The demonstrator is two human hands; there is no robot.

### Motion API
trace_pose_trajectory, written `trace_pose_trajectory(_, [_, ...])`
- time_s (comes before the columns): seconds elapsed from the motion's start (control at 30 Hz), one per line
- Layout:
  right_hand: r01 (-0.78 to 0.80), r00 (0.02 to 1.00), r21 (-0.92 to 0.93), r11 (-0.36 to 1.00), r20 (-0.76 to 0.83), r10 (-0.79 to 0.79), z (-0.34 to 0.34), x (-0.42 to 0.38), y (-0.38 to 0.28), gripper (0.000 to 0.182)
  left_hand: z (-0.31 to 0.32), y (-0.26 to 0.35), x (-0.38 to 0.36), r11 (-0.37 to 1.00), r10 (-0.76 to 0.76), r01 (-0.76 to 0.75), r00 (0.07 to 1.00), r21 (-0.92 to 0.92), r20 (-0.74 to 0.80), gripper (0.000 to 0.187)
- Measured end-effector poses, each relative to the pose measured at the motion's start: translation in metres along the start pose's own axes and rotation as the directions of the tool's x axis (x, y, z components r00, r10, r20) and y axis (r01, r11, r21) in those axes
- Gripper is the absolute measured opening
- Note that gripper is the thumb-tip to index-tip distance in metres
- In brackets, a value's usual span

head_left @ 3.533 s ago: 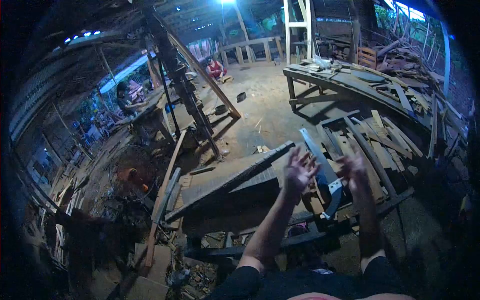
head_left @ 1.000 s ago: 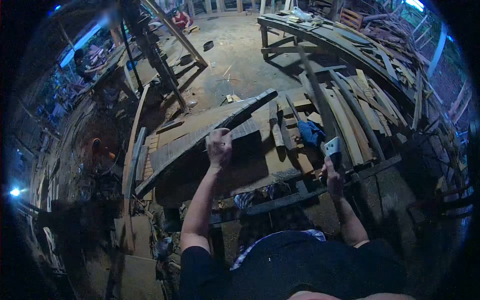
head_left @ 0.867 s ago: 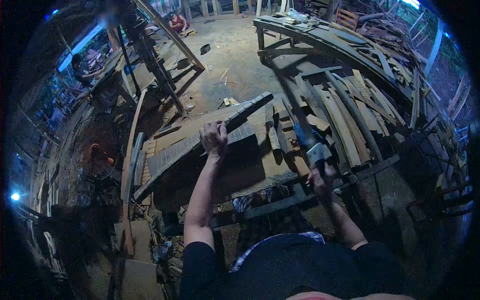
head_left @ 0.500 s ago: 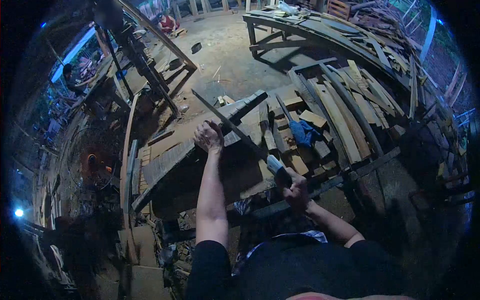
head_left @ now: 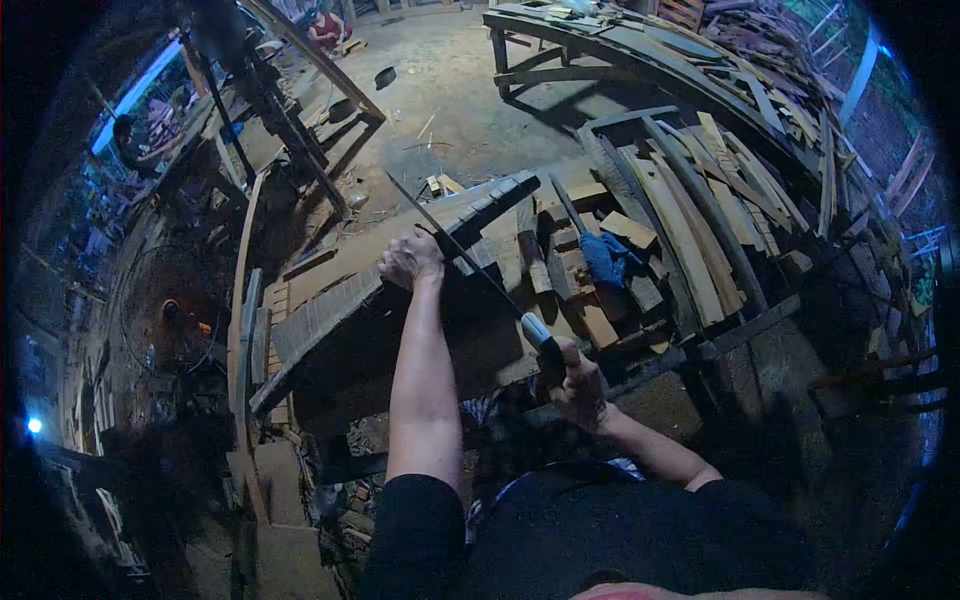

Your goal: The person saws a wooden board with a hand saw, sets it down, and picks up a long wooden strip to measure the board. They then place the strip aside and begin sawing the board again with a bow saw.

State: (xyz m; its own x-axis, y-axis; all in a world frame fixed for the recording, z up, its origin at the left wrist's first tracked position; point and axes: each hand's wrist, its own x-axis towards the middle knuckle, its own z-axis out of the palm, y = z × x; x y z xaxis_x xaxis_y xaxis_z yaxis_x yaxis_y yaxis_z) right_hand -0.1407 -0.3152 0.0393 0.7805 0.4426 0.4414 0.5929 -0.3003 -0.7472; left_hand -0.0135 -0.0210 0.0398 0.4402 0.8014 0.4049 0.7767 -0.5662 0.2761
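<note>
My right hand [head_left: 578,388] is wrapped round the handle of a handsaw [head_left: 470,262]. The saw's long, narrow blade slants away to the upper left. It lies across the edge of a long, curved wooden board [head_left: 325,325], where rows of short crosswise lines show along the top. My left hand [head_left: 412,258] is closed over the board's upper edge, just left of the blade; its fingertips are partly hidden. Right of the blade, a blue cloth [head_left: 605,258] lies among wood offcuts [head_left: 600,325].
Long planks [head_left: 690,235] lie on the right side of the bench. Behind them stands a long table [head_left: 560,75] loaded with boards. Wooden posts [head_left: 300,140] lean at the left. A person in red [head_left: 325,35] crouches at the back, another person [head_left: 125,140] at far left.
My right hand and the saw have drawn back slightly toward me and to the left. My left hand stays on the board. The view has shifted a little.
</note>
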Motion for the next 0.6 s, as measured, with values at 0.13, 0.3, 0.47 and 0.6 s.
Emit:
trace_pose_trajectory(0.13, [0.019, 0.997, -0.041, 0.999, -0.07, -0.022, 0.006, 0.015, -0.011, 0.033, 0.0, 0.0, -0.004, 0.999, 0.046, -0.046, 0.999, 0.008, -0.013, 0.032])
trace_pose_trajectory(0.3, [-0.063, 0.997, 0.045, 0.997, 0.055, 0.06, -0.002, 0.011, 0.004, 0.021, 0.053, -0.015, 0.006, 0.989, 0.119, -0.131, 0.983, -0.074, -0.142, 0.037])
trace_pose_trajectory(0.47, [0.131, 0.99, 0.025, 0.991, -0.048, -0.129, -0.007, 0.022, -0.007, 0.03, 0.022, -0.002, -0.001, 0.995, -0.006, -0.005, 0.994, -0.103, -0.107, 0.031])
trace_pose_trajectory(0.6, [0.082, 0.994, -0.057, 0.995, 0.083, -0.077, 0.014, 0.052, 0.001, 0.048, 0.041, -0.016, -0.002, 0.986, 0.142, -0.147, 0.988, -0.076, -0.064, 0.026])
